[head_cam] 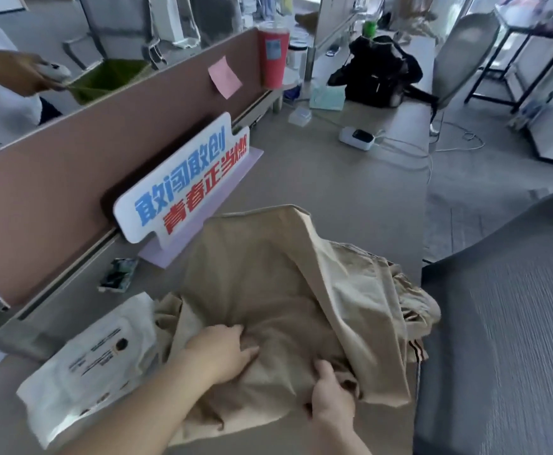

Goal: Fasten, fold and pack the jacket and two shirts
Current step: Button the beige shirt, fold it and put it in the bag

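A beige jacket [268, 284] lies rumpled on the grey desk [350, 198], its right side bunched in folds near the desk edge. My left hand [222, 349] rests on the fabric near its lower middle, fingers curled into a fold. My right hand [331, 395] grips the cloth just to the right of it, thumb up and fingers tucked under a flap. A striped trim [416, 353] shows at the jacket's right edge. A white plastic packing bag [88, 366] lies flat to the left of the jacket.
A slogan sign [183, 178] stands against the pink partition [71, 178]. A grey chair [505, 323] is at the right. Farther back sit a black bag [377, 73], a red cup [273, 54] and a power strip [357, 137]. Another person's arm [15, 72] is behind the partition.
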Tool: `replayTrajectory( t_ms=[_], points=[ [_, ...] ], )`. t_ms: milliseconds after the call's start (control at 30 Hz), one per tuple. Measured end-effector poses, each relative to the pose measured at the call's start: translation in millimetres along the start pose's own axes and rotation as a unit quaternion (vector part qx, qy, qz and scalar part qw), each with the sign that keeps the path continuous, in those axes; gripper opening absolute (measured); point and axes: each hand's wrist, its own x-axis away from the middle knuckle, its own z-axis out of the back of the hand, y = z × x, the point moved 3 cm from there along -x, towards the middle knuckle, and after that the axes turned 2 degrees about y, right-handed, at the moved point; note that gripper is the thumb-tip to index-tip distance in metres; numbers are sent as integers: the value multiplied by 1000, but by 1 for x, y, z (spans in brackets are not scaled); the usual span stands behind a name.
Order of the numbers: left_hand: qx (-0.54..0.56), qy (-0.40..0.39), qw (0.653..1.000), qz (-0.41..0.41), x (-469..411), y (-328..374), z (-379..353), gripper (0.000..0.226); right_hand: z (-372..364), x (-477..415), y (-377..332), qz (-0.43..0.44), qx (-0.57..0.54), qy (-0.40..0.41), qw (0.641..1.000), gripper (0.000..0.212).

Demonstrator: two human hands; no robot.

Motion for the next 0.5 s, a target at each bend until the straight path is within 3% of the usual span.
replayTrajectory(
  t_ms=[100,167,267,400,500],
  points=[
    [77,109,991,-28,-13,2,41,49,2,20,-47,85,-26,-1,996,19],
    [117,178,975,-58,-22,5,72,64,10,44,-83,121,-54,-63,989,17],
    [148,120,967,-170,-24,29,110,106,37,84,-138,171,-66,-133,974,24],
    [70,107,900,-416,7,101,144,123,86,138,-208,198,-88,-195,956,17],
    [95,121,853,-499,39,163,161,115,132,162,-238,167,-91,-233,954,14]
  ],
)
